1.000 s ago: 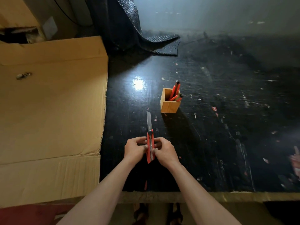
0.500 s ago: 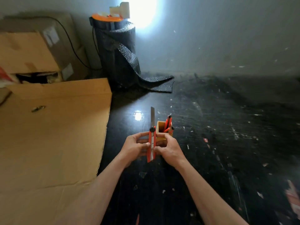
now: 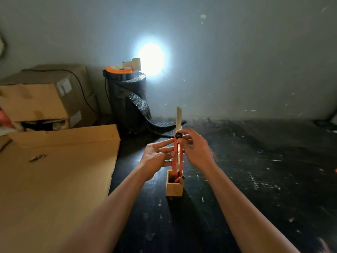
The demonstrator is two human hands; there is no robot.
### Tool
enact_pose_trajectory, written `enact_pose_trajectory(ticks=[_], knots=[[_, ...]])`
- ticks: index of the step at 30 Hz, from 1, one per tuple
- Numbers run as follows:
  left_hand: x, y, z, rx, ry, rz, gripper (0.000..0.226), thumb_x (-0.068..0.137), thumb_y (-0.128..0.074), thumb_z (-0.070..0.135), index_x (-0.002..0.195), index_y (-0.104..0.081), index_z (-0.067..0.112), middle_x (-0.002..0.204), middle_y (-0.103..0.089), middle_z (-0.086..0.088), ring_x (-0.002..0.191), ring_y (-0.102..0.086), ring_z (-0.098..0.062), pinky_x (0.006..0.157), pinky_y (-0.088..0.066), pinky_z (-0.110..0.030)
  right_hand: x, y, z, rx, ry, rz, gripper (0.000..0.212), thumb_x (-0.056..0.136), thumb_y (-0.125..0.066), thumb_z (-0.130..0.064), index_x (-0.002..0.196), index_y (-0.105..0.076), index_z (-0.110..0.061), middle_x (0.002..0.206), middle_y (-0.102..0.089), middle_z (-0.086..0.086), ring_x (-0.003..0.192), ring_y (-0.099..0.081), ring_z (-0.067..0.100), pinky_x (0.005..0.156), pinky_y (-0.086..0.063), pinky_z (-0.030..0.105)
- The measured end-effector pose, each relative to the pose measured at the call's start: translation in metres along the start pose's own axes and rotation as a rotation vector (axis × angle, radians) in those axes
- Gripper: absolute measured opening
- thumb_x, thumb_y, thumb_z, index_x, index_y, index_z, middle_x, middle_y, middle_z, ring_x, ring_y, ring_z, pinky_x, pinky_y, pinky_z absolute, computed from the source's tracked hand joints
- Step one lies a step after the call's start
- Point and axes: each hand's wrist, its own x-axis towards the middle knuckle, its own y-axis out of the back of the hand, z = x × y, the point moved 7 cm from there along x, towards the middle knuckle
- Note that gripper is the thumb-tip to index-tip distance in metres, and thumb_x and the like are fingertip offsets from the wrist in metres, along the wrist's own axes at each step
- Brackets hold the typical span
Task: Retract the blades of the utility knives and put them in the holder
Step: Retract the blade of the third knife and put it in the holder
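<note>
An orange utility knife (image 3: 175,157) stands upright between both hands, its long blade (image 3: 178,118) still sticking out at the top. My left hand (image 3: 157,157) grips the orange body from the left. My right hand (image 3: 196,151) holds it from the right, with fingertips at the black lock wheel (image 3: 178,135) near the blade's base. Below and behind the knife's lower end sits the small wooden holder (image 3: 174,188) on the black table, with other orange knives (image 3: 177,178) inside, mostly hidden by the held one.
A large flat cardboard box (image 3: 54,179) covers the table's left side. More cartons (image 3: 45,99) are stacked behind it. A black roll of bubble wrap (image 3: 127,99) stands at the back by the wall, its loose end trailing on the table. Bright glare marks the wall.
The view has tilted upward. Both hands have raised the knife, so the holder now appears below them. My right fingers have moved up to the lock wheel. The blade stays extended.
</note>
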Motion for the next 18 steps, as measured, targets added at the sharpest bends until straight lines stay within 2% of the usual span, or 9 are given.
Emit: enact_pose_trajectory(ticks=[7,11,16,18], knots=[[0.005,-0.007,0.015,0.017,-0.023,0.018,0.053,0.088,-0.049,-0.026,0.116,-0.072,0.013,0.087,-0.082,-0.008,0.076,-0.079,-0.018,0.059,-0.062,-0.031,0.009,0.016,-0.003,-0.029,0.022,-0.013,0.022,0.1,-0.062,-0.019,0.12,-0.064,-0.027,0.116,-0.072,0.002,0.104,-0.07,0.02,0.088,-0.062,0.046],[0.006,-0.01,0.019,-0.012,-0.047,0.012,0.058,0.087,-0.044,-0.029,0.119,-0.072,0.011,0.09,-0.081,-0.013,0.077,-0.08,-0.022,0.06,-0.063,-0.033,0.009,0.018,-0.005,-0.055,0.049,-0.043,0.022,0.098,-0.064,-0.017,0.119,-0.066,-0.025,0.115,-0.072,0.0,0.102,-0.069,0.018,0.088,-0.061,0.041],[0.01,-0.008,0.03,-0.055,-0.075,0.048,0.048,0.089,-0.057,-0.022,0.119,-0.073,0.012,0.097,-0.081,-0.012,0.081,-0.08,-0.024,0.059,-0.063,-0.033,0.007,0.015,-0.006,-0.064,0.073,-0.067,0.023,0.099,-0.063,-0.02,0.121,-0.065,-0.026,0.117,-0.072,-0.003,0.098,-0.067,0.012,0.081,-0.058,0.027],[0.012,-0.008,0.034,-0.055,-0.078,0.049,0.048,0.089,-0.059,-0.021,0.12,-0.073,0.013,0.101,-0.081,-0.012,0.084,-0.08,-0.024,0.061,-0.063,-0.033,0.006,0.016,-0.006,-0.052,0.075,-0.066,0.023,0.099,-0.064,-0.021,0.121,-0.065,-0.026,0.117,-0.072,-0.003,0.1,-0.069,0.015,0.082,-0.06,0.029]])
